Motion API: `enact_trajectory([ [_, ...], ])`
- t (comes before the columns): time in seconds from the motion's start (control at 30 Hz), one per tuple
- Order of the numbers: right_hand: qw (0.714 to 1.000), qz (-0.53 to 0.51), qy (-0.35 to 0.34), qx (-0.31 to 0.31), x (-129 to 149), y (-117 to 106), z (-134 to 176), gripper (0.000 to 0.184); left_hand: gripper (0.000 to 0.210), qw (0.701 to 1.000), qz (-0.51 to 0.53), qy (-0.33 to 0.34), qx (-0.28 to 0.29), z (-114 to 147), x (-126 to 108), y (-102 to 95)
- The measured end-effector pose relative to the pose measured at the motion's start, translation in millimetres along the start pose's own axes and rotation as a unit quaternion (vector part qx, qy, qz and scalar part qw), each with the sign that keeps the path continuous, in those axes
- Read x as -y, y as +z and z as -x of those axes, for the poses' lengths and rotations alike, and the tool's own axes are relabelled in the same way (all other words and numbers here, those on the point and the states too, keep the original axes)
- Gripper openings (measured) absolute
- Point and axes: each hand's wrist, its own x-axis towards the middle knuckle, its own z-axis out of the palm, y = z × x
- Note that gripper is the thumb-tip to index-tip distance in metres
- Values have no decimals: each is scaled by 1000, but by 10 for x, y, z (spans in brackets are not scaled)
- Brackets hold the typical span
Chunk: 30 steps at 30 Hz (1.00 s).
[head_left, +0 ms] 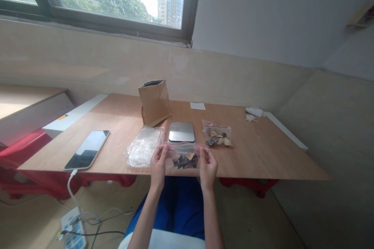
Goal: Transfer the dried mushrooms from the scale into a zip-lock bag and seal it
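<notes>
Zip bag [183,157] in front of me, at the near edge of the tabletop [260,159], just on my side of the flat scale [181,131]. Dark and tan dried pieces lie in its lower part. Gripping both top corners presumably draws the mouth straight and leaves the contents hanging low, away from the seal line.

Layout: scale central, likely for equal reach by either side. Pile of clear bags [144,147] to its left, near edge, probably for easy picking; brown paper pouch [154,103] upright behind them, mouth up, perhaps so that it can be reached into. A filled bag [219,137] lies right of the scale, apart from the pile.

Hands: left hand [158,163] closed to a thumb-and-finger pinch on the bag's left top corner; right hand [208,165] matches on the right corner. Neither holds anything else. The film is clear and small in view, so I cannot tell whether the seal is pressed shut.
</notes>
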Motion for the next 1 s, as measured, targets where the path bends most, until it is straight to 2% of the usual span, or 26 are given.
enact_trajectory([
  [0.17,1000,-8,-9,-13,-31,80,60,51,31,999,8,11,-38,20,-2,4],
  [0.33,997,-7,-18,-75,-57,177,105,51,31,991,10,51,-120,61,-23,93],
  [0.4,996,-18,-15,-87,-69,179,99,51,30,989,10,59,-133,64,-28,133],
  [0.53,999,-2,8,-44,-86,65,40,52,30,995,-1,50,-89,31,-4,112],
  [0.7,999,33,-1,12,-132,-139,-53,48,32,999,-37,5,-5,-25,71,-52],
  [0.87,999,33,-2,19,-216,-185,-95,44,36,999,-49,-8,11,-46,52,-147],
  [1.0,999,38,-1,30,-274,-157,-107,48,39,998,-56,2,6,-41,39,-155],
])
